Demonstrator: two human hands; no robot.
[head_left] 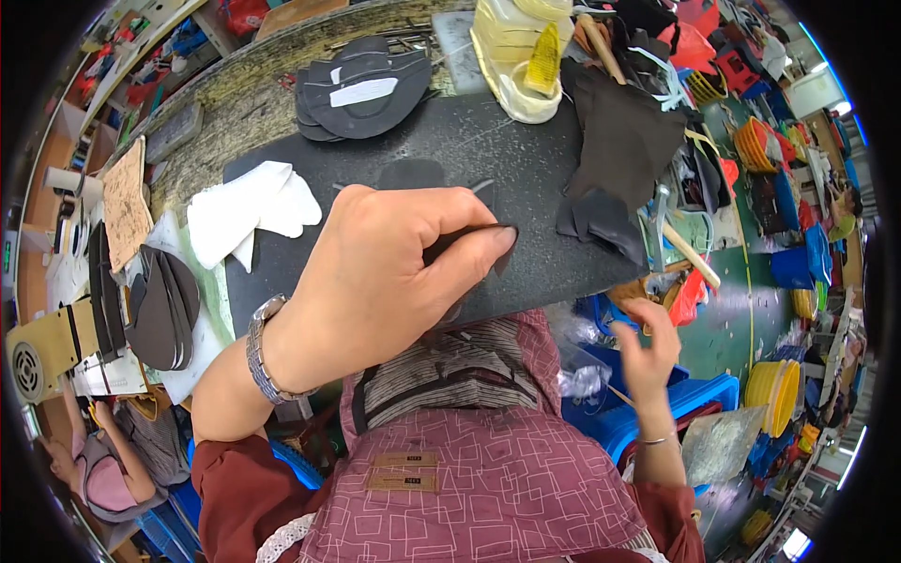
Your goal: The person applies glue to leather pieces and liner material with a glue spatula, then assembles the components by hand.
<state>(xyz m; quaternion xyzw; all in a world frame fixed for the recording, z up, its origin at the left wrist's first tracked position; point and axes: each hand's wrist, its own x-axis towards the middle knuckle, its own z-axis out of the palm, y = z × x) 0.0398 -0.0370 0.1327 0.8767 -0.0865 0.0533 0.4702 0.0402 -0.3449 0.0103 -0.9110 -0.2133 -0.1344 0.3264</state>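
Observation:
My left hand (404, 249), with a metal watch on its wrist, is raised over the near part of a dark work board (526, 202). Its thumb and forefinger pinch a thin black piece (504, 265), which is mostly hidden behind the fingers. Right of the board's near edge, my right hand (649, 355) hangs with its fingers apart and nothing in it. Behind the left hand, a dark rounded piece (411, 173) lies on the board. White cut pieces (258, 205) rest at the board's left. Dark, leather-like sheets (624, 136) are heaped on its right side.
Black cut pieces (371, 98) with white strips are stacked at the back. Beside them stands a pale glue container (514, 33) with a yellow tool (543, 58). A hammer (690, 253) lies right, more dark pieces (161, 310) left. Another person (103, 460) sits far left.

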